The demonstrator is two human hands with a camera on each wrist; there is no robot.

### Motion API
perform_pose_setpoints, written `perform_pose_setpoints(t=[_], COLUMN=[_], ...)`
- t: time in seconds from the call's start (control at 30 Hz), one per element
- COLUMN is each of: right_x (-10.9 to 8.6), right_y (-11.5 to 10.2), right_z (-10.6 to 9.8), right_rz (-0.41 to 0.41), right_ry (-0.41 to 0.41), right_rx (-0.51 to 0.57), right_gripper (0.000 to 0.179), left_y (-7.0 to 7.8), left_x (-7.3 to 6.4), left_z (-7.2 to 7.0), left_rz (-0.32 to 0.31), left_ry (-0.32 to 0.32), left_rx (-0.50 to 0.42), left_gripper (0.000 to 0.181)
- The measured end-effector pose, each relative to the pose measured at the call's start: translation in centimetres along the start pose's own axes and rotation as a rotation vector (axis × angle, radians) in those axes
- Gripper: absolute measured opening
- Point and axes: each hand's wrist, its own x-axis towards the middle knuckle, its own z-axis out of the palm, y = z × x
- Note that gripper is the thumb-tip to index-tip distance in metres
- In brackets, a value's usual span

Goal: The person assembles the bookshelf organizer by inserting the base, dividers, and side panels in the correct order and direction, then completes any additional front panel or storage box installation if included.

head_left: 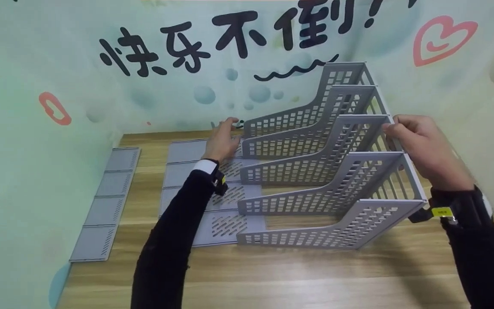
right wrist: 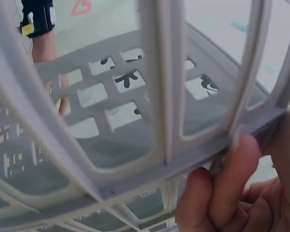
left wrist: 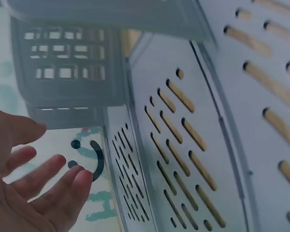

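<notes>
Your right hand [head_left: 423, 150] grips the barred back [head_left: 414, 177] of a gray 5-divider rack [head_left: 335, 148] at the counter [head_left: 315, 279] as your left arm [head_left: 165, 240] stretches forward, that hand [head_left: 223, 141] spread, fingers apart, near the rack's far front end and slotted panels [head_left: 202, 229].

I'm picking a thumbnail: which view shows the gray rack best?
The head view: the gray rack shows all five upright panels there. The left wrist view shows only some panel ends; the right wrist view, bars and panel parts.
</notes>
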Motion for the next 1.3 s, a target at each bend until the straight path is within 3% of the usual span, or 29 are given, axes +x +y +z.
perform_pose_setpoints(t=[0.17,0.23,0.47,0.6,0.73,0.87,0.97,1.07,1.13,1.3], right_x=[-0.8,-1.5,-5.3,-6.9,-7.9,-8.7,-8.4,-7.6,-7.2,-6.5], right_y=[0.4,0.5,0.1,0.9,2.0,2.5,2.6,2.6,2.2,1.5], right_z=[0.2,0.3,0.4,-0.1,-0.9,-0.8,0.5,2.7,3.9,5.2], right_rz=[-0.044,-0.063,-0.097,-0.244,-0.425,-0.499,-0.611,-0.763,-0.822,-0.854], right_ry=[0.071,0.082,0.033,-0.015,-0.134,-0.226,-0.142,0.025,0.15,0.31], right_rx=[0.019,-0.036,-0.113,-0.131,-0.169,-0.136,-0.044,0.068,0.07,0.021], right_gripper=[0.038,0.038,0.024,0.042,0.042,0.044,0.049,0.056,0.059,0.064], left_y=[0.0,0.0,-0.4,-0.8,-1.1,-1.2,-1.2,-1.1,-1.0,-0.9], left_x=[1.1,1.4,2.2,2.6,3.0,3.3,3.6,3.7,3.8,4.1], left_z=[1.0,1.3,1.8,2.2,2.4,2.6,2.7,2.8,2.8,3.0], left_rz=[0.077,0.089,0.105,0.1,0.086,0.082,0.108,0.144,0.165,0.204], left_ry=[0.006,0.011,0.055,0.064,0.068,0.073,0.075,0.079,0.09,0.121], left_rx=[0.008,-0.003,0.016,0.02,0.03,0.036,0.037,0.038,0.032,0.024], left_gripper=[0.049,0.046,0.034,0.03,0.031,0.028,0.019,0.011,0.009,0.01])
